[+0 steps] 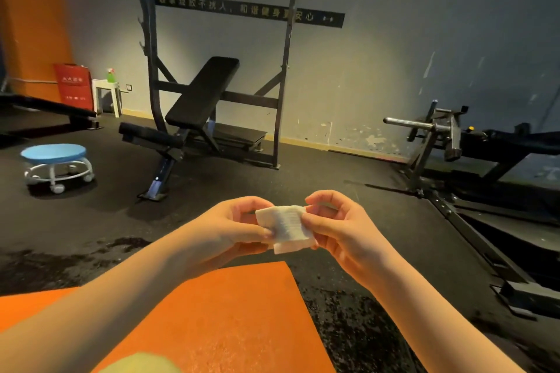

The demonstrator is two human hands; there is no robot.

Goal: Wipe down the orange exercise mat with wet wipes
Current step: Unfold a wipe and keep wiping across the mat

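Note:
The orange exercise mat [230, 318] lies flat on the black gym floor below my arms, its far edge near the picture's middle. Above that edge I hold a folded white wet wipe [286, 228] in the air between both hands. My left hand [230, 227] pinches the wipe's left side with thumb and fingers. My right hand [342, 230] pinches its right side. A blurred pale green object [142, 363] shows at the bottom edge, over the mat.
A black incline bench with its rack [203, 100] stands ahead by the grey wall. A blue rolling stool [56, 165] is at the left. Another black machine [454, 154] fills the right side. A white side table with a green spray bottle [110, 76] stands far left.

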